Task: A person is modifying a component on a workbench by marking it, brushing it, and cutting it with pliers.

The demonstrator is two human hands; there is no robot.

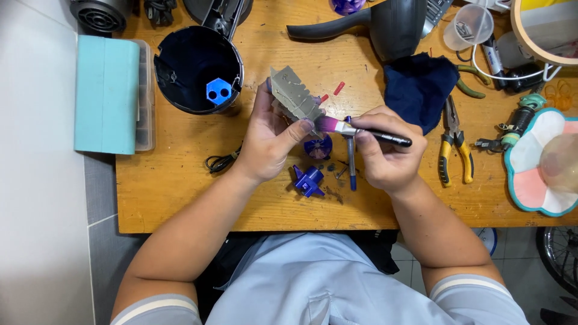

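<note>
Brush point(361, 130) (right hand point(388, 153)) touches grey part point(293, 96) over wooden table point(180, 180).

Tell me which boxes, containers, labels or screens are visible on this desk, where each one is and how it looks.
Storage box: far left edge of the wooden desk, flat clear plastic, under a teal rectangular block.
Measuring cup: top right, small, translucent.
Round housing: left of the left hand, black, open, with a blue hexagonal piece inside.
No labels or screens can be made out.
</note>
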